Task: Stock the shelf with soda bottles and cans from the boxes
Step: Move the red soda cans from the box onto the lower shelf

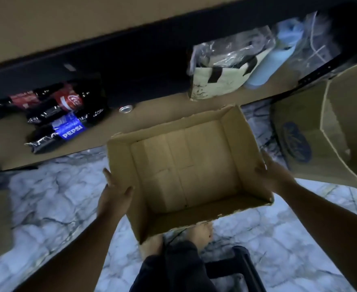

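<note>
**Empty Box Removal**

My left hand (pixel 114 192) and right hand (pixel 272 173) pinch opposite walls of the empty box (pixel 184 171), thumbs over the rim. The bottles (pixel 55 114) lie on the shelf (pixel 156 114) at 10 o'clock. I should set it down level, clear of the second box (pixel 331 131) at 3 o'clock.

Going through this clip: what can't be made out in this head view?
All in the head view:
- Second box: cut off by the right edge; contents unseen.
- Soda bottles: leftmost ones lost to shadow and blur; count unclear.
- Can: only its top shows; brand unreadable.
- Plastic bag: glare and blur obscure its contents.
</note>
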### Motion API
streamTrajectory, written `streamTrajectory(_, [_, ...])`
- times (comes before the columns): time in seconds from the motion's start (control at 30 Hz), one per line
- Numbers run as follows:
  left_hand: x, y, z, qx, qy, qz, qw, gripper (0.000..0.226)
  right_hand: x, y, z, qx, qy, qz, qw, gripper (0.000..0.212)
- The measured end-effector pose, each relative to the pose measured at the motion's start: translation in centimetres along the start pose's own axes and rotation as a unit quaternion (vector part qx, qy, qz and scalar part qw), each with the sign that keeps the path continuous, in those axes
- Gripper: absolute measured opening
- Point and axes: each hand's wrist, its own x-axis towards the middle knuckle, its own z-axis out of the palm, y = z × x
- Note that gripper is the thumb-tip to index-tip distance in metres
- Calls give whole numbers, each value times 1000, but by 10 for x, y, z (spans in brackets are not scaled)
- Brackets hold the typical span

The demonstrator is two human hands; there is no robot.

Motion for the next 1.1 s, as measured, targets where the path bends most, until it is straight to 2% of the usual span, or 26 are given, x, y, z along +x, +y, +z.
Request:
streamTrajectory(0.1, [12,-10,14,-31,-4,-44,999,89,21,8,16,28,27,21,999,51])
streamTrajectory(0.2, [16,-19,19,-47,-2,-53,997,56,24,9,24,18,70,0,997,37])
streamTrajectory(0.23, [16,-20,18,-53,-2,-52,997,51,21,8,23,8,79,-8,997,36])
streamTrajectory(0.33, [12,-21,11,-66,-1,-35,997,52,10,8,17,-44,86,-39,995,33])
streamTrajectory(0.5, [-11,-22,-13,-68,-8,-10,998,52,-25,9,5,-44,94,-56,993,17])
streamTrajectory(0.7, [-48,-19,-57,-11,-20,47,999,43,-92,9,-17,-50,120,-35,991,21])
streamTrajectory(0.93, [-96,-3,-106,73,2,166,983,34,-222,26,-56,20,123,-1,992,39])
streamTrajectory(1.03, [-120,8,-125,81,17,217,973,33,-283,38,-70,26,150,18,988,37])
streamTrajectory(1.1, [-141,19,-144,55,-4,233,971,36,-321,47,-76,45,163,24,985,38])
